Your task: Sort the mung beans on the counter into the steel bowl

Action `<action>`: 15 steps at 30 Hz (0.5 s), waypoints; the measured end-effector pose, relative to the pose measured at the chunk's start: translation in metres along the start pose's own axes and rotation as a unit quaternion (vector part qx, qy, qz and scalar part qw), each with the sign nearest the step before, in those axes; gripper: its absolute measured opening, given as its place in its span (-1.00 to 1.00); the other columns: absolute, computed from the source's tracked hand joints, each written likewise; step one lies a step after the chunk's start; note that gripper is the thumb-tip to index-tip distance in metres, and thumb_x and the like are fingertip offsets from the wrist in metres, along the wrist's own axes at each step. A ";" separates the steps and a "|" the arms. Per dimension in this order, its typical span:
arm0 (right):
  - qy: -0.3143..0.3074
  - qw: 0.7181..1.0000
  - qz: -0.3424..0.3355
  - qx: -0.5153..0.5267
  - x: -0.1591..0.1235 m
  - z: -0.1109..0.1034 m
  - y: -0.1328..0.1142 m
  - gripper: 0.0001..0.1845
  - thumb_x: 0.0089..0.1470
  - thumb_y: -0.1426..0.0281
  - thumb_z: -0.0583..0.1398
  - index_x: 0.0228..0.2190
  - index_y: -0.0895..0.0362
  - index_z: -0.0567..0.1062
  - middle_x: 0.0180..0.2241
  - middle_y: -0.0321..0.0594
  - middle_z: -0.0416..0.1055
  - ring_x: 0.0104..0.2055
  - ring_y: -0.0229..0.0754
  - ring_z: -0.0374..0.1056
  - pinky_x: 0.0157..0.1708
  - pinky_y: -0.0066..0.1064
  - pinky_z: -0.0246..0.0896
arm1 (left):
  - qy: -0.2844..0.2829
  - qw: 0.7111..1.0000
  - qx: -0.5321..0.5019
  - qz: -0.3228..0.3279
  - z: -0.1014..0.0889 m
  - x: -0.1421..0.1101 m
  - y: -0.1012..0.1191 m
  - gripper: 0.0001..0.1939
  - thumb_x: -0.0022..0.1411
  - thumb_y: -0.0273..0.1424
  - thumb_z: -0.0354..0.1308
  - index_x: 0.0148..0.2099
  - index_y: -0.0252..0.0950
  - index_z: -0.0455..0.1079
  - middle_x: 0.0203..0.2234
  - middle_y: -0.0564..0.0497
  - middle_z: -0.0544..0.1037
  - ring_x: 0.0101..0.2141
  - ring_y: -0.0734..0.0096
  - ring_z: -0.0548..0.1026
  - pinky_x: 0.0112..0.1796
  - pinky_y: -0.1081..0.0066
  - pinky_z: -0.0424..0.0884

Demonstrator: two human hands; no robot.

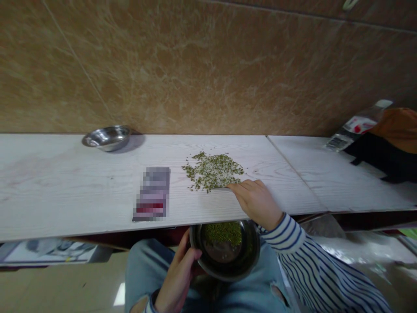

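Observation:
My left hand (183,265) grips the rim of a steel bowl (224,274) just below the table's front edge, above my lap. Green beans, small like mung beans, lie in the bowl's far side. On the white table a loose patch of the same green beans (213,169) is spread out. My right hand (256,201) is closed over the near right edge of that patch. From its fingertips a thin grey tool (221,188) reaches left along the beans; most of it is hidden, so its kind is unclear.
A second steel bowl (108,138) stands by the wall at the back left. A blurred-out phone-like rectangle (152,193) lies left of the beans. At right, a plastic bottle (356,126) leans on a black and brown bag (391,143). A seam crosses the white table (81,187) at right.

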State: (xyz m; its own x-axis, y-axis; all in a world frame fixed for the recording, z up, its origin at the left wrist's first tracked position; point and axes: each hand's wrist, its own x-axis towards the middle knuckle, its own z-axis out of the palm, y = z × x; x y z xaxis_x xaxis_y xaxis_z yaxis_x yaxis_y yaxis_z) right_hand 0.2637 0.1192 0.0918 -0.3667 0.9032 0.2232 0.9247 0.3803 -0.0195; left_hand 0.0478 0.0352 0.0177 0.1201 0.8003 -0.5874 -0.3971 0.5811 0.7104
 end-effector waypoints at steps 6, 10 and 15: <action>-0.012 1.000 0.010 -0.023 0.023 0.003 0.007 -0.69 0.21 0.46 0.04 -0.03 0.06 0.41 -0.21 -0.21 0.51 -0.14 -0.16 0.32 -0.21 -0.33 -0.04 | 0.024 1.000 -0.014 0.000 0.000 0.006 -0.001 -0.20 -0.04 -0.45 0.16 0.29 -0.23 0.10 0.12 -0.08 0.40 0.09 0.08 0.31 -0.10 0.27 0.35; 0.001 0.999 0.010 -0.030 0.028 0.004 0.012 -0.67 0.21 0.48 0.03 -0.02 0.05 0.40 -0.22 -0.21 0.51 -0.15 -0.17 0.32 -0.22 -0.34 -0.03 | 0.011 1.000 -0.006 -0.007 0.000 0.009 -0.002 -0.20 -0.02 -0.43 0.14 0.31 -0.25 0.05 0.15 -0.10 0.36 0.09 0.09 0.30 -0.15 0.30 0.38; 0.049 0.998 0.043 -0.021 0.025 -0.002 0.028 -0.68 0.24 0.43 -0.01 -0.02 0.06 0.39 -0.24 -0.20 0.51 -0.15 -0.18 0.34 -0.22 -0.36 -0.01 | 0.011 1.000 0.003 -0.013 0.003 0.007 0.000 -0.17 0.00 -0.43 0.12 0.33 -0.26 -0.02 0.15 -0.11 0.35 0.02 0.10 0.37 -0.28 0.35 0.40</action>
State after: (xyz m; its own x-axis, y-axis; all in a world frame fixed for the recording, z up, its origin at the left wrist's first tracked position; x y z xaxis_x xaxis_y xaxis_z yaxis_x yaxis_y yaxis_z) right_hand 0.2810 0.1518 0.0990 -0.2754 0.9078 0.3163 0.9567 0.2911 -0.0027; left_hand 0.0512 0.0408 0.0143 0.1103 0.7814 -0.6142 -0.3878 0.6028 0.6973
